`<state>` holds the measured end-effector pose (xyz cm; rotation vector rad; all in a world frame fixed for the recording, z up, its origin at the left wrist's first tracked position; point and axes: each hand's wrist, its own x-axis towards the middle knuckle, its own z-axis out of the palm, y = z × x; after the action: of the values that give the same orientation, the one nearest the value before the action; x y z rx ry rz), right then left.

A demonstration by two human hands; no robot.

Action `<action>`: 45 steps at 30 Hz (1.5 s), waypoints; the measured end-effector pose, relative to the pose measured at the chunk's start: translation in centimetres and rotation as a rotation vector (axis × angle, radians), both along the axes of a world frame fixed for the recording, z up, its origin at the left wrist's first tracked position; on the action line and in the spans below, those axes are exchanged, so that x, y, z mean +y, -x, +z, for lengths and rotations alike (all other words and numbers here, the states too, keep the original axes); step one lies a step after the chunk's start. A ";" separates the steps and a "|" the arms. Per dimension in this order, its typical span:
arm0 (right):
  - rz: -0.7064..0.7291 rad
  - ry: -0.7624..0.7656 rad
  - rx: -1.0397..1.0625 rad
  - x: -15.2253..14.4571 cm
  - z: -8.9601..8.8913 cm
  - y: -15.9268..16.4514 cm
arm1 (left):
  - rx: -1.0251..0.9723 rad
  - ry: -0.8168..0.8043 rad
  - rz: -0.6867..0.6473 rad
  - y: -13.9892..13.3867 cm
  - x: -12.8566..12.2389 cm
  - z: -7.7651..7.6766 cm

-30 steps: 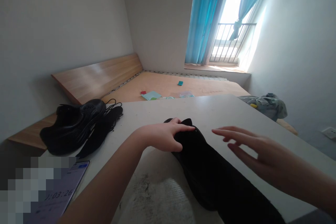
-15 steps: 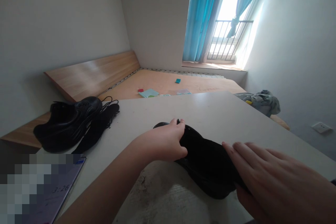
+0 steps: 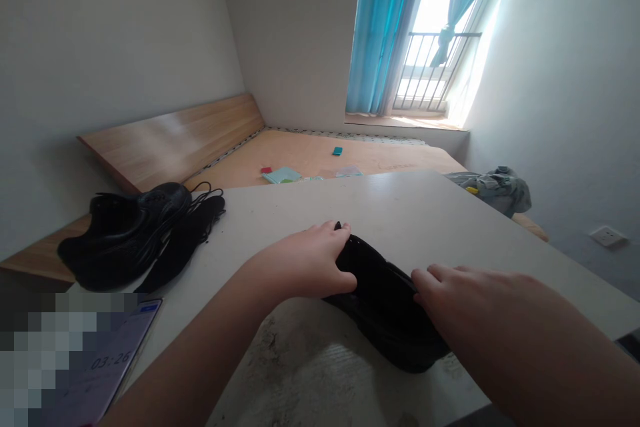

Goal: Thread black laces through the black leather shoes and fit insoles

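Note:
A black shoe (image 3: 400, 347) lies on the white table in front of me, its opening turned up and its inside very dark. My left hand (image 3: 320, 263) is closed over its front part, fingers at the tongue and thumb over the opening. At the heel end, my right hand (image 3: 450, 297) has its fingers curled down into the opening, around a black insole that is mostly lost in the dark. Its thumb is hidden. Further left stands a second black shoe (image 3: 133, 233), with another black insole (image 3: 185, 243) and laces (image 3: 206, 192) beside it.
A phone (image 3: 127, 353) showing a clock lies at the table's left front. Dark smudges mark the white table (image 3: 280, 353) near me. Beyond it are a bed (image 3: 300, 147) with small flat items, and a grey-green cloth bundle (image 3: 500, 188) at right.
My right hand has moved left and inward, its straight fingers now curled at the shoe's opening. The insole that stuck out under it no longer shows there. My left hand keeps its hold.

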<state>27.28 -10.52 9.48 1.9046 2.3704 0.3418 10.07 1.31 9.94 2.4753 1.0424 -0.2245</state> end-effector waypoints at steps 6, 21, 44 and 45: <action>-0.060 0.310 -0.096 3.5 2.9 0.2 | 0.016 -0.029 -0.011 0.0 -0.1 0.0; -0.112 0.111 -0.183 2.2 0.6 1.5 | -0.003 -0.052 -0.013 -0.1 -0.2 -0.1; 0.418 -0.283 -0.203 -1.2 -0.6 -2.7 | -0.003 -0.069 -0.006 -0.4 -0.1 -0.6; 0.402 -0.283 -0.199 -1.0 -0.8 -2.5 | -0.006 -0.075 -0.003 -0.3 -0.2 -0.6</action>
<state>29.79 -11.50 8.73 1.3808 2.6626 0.8923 10.42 1.13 9.33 2.5425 1.0634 -0.1818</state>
